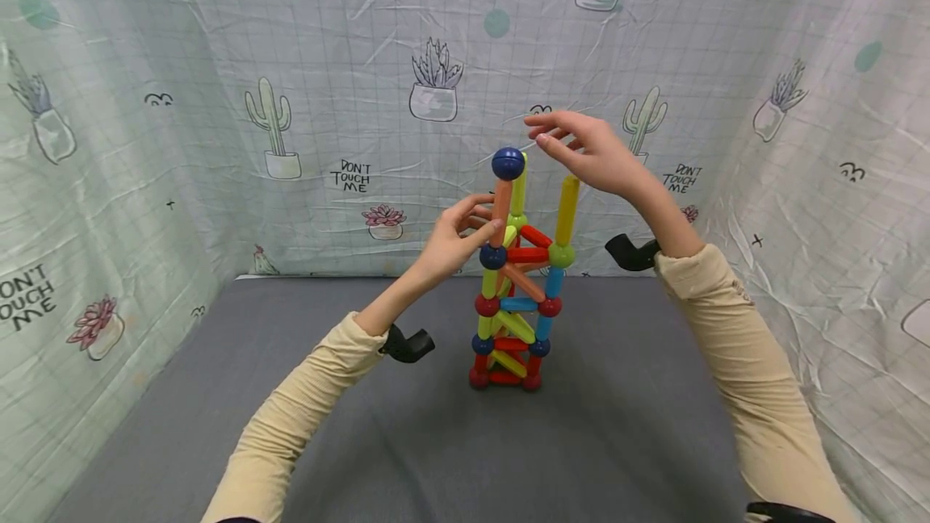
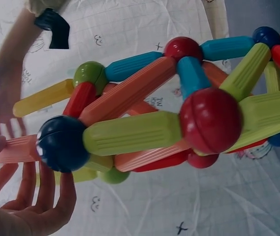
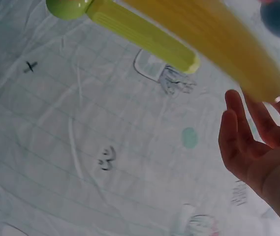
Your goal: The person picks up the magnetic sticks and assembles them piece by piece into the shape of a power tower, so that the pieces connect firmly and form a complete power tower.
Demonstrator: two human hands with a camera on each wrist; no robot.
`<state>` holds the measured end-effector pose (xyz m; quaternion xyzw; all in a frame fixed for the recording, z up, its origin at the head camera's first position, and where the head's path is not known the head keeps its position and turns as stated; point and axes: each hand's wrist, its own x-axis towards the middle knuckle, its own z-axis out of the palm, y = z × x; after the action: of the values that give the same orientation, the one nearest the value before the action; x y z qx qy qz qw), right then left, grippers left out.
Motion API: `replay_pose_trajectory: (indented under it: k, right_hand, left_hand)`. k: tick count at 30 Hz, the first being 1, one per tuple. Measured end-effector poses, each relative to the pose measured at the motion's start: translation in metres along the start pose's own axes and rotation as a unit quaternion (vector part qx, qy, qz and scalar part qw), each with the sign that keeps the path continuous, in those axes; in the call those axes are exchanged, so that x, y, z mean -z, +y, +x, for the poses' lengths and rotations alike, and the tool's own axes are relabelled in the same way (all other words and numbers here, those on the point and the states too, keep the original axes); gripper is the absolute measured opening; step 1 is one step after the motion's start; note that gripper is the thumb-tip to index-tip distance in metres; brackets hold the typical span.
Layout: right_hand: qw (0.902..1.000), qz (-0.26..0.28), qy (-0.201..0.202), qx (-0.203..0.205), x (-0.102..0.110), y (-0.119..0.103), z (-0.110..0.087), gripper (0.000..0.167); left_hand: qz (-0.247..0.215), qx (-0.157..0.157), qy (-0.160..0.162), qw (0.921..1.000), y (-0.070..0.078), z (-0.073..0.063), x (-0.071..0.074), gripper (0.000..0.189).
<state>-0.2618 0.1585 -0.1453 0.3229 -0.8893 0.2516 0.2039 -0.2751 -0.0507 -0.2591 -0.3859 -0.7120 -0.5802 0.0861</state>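
A tall tower of magnetic sticks and balls (image 1: 517, 304) stands upright on the grey table. My left hand (image 1: 456, 234) pinches the upright orange stick (image 1: 500, 212) near its lower end, the thumb in front and the fingers partly hidden behind. That stick rises from a dark blue ball (image 2: 63, 143) and carries another blue ball (image 1: 508, 163) on top. Over the tower's right side, my right hand (image 1: 592, 153) hovers with loosely bent fingers and nothing in them. Just below it is the top of a yellow stick (image 1: 567, 211); a yellow-green stick (image 3: 144, 37) stands farther back.
Grey cloth covers the table (image 1: 407, 442) around the tower's base. Behind and at both sides hangs a pale curtain (image 1: 349, 63) printed with potted cacti. Each wrist wears a black camera mount (image 1: 411, 345).
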Motion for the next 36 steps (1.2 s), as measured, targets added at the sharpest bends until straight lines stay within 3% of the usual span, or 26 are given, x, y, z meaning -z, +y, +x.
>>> replay_pose_trajectory:
  k: [4, 8, 12, 19, 27, 36]
  right_hand:
    - [0.9885, 0.123, -0.025, -0.084, 0.001, 0.019, 0.004, 0.04]
    - [0.9615, 0.234, -0.049, -0.136, -0.003, 0.036, 0.005, 0.046]
    - [0.9351, 0.307, -0.08, -0.158, -0.014, 0.047, 0.006, 0.05]
    - [0.9022, 0.387, -0.115, -0.153, -0.03, 0.051, 0.007, 0.058]
    - [0.8895, 0.417, -0.134, -0.13, -0.031, 0.044, 0.001, 0.07]
    - [0.8694, 0.459, -0.165, -0.081, -0.031, 0.052, -0.002, 0.06]
  left_hand:
    - [-0.004, -0.023, 0.023, 0.9995, 0.007, 0.003, 0.002, 0.041]
    - [0.009, -0.055, 0.042, 0.9976, 0.013, 0.008, 0.002, 0.056]
    - [0.053, -0.09, 0.049, 0.9933, 0.015, 0.01, 0.002, 0.067]
    - [0.092, -0.112, 0.041, 0.9886, 0.017, 0.013, 0.001, 0.062]
    - [0.092, -0.1, 0.029, 0.9903, 0.015, 0.022, 0.003, 0.062]
    - [0.086, -0.058, -0.002, 0.9946, 0.016, 0.028, 0.004, 0.064]
